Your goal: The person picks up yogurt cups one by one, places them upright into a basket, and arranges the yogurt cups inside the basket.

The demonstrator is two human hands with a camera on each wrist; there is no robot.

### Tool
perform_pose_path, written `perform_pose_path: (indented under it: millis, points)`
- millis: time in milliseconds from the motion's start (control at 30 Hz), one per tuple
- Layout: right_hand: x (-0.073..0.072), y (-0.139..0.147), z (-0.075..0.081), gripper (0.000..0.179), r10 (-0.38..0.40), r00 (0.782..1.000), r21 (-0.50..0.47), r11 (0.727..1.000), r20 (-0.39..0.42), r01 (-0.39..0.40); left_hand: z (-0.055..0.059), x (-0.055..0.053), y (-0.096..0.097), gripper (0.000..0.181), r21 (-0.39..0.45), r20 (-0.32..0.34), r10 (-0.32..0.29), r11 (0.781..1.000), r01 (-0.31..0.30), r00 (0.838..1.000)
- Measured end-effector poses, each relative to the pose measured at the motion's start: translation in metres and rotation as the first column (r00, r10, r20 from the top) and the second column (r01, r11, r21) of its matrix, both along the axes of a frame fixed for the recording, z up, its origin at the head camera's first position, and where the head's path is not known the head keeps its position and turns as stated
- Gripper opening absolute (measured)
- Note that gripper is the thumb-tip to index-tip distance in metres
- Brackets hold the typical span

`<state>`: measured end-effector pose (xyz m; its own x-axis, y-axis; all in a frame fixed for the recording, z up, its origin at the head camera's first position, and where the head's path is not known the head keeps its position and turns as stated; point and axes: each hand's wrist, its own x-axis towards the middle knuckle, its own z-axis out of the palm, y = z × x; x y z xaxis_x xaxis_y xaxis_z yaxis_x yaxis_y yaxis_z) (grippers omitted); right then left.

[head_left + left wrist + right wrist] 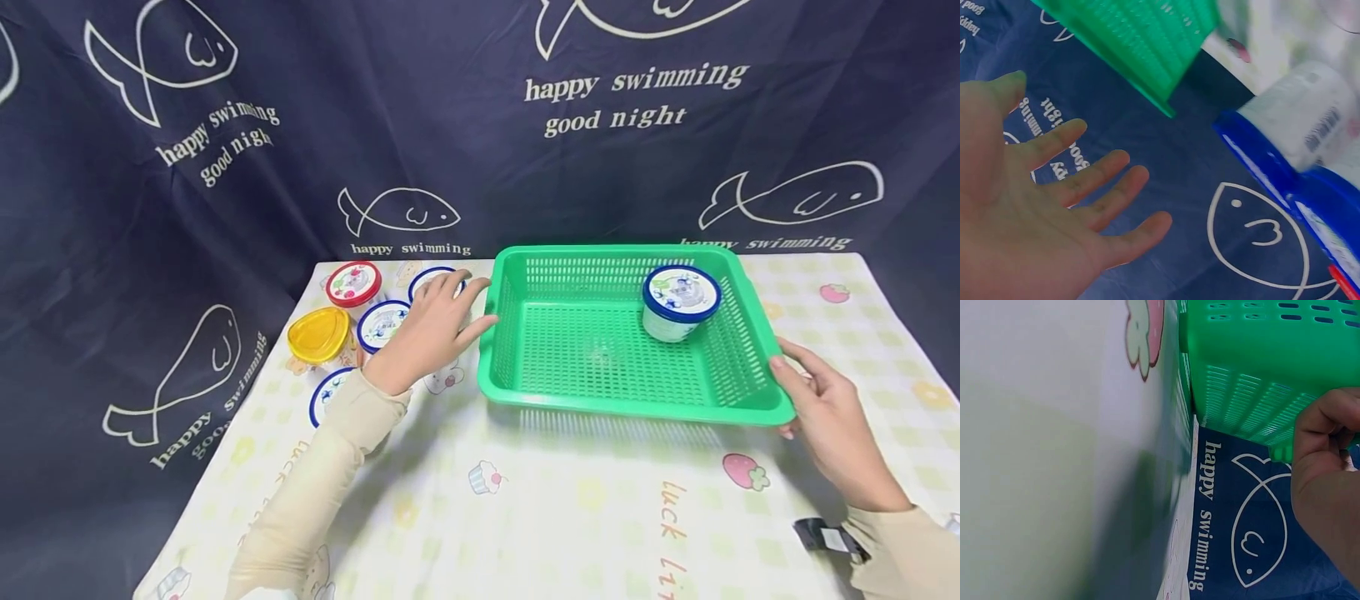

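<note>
A green plastic basket (pixel 637 408) with slotted walls is over the table, with one blue-lidded white tub (pixel 681 293) at its right side. My right hand (pixel 832 425) grips the basket's right rim, as the right wrist view also shows on the green wall (pixel 1260 356). Near the left rim my left hand (pixel 435 325) is spread and holds nothing; in the left wrist view its palm (pixel 1054 219) and separated fingers show, apart from the basket (pixel 1141 44). Whether the basket's base touches the table I cannot tell.
Left of the basket stand several lidded tubs: red-lidded (pixel 354 284), yellow-lidded (pixel 318 335), and blue-lidded ones (pixel 381 323), partly behind my left hand and forearm. A patterned cloth (pixel 540 517) covers the table. A dark blue fish-print curtain (pixel 480 150) hangs behind.
</note>
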<state>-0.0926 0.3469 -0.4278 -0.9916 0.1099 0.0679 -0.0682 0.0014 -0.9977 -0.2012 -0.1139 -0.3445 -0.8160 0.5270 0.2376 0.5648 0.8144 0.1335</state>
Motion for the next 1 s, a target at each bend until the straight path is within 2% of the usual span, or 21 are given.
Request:
perform_pose_path:
  millis: [133,367,467,767,1000]
  points:
    - [0.000,0.002,0.002,0.048,0.000,1.000,-0.034,0.999,-0.012,-0.001,-0.003,-0.006,-0.006,0.058,-0.021,0.039,0.021,1.000,-0.020,0.999]
    - [0.000,0.003,0.002,0.047,-0.013,1.000,-0.064,0.998,-0.012,0.013,-0.013,-0.032,-0.014,0.058,-0.048,0.088,0.079,0.996,-0.075,0.993]
    - [0.001,0.003,0.002,0.049,0.001,1.000,-0.056,0.998,-0.009,-0.001,-0.016,-0.040,-0.017,0.059,-0.068,0.112,0.116,0.992,-0.109,0.987]
    - [0.000,0.003,0.005,0.053,-0.014,1.000,0.041,0.999,0.011,0.013,-0.013,-0.055,-0.017,0.061,-0.105,0.145,0.153,0.985,-0.138,0.978]
    - [0.001,0.002,0.004,0.052,-0.010,1.000,0.090,0.996,0.014,0.009,-0.011,-0.061,-0.015,0.066,-0.118,0.217,0.170,0.982,-0.147,0.961]
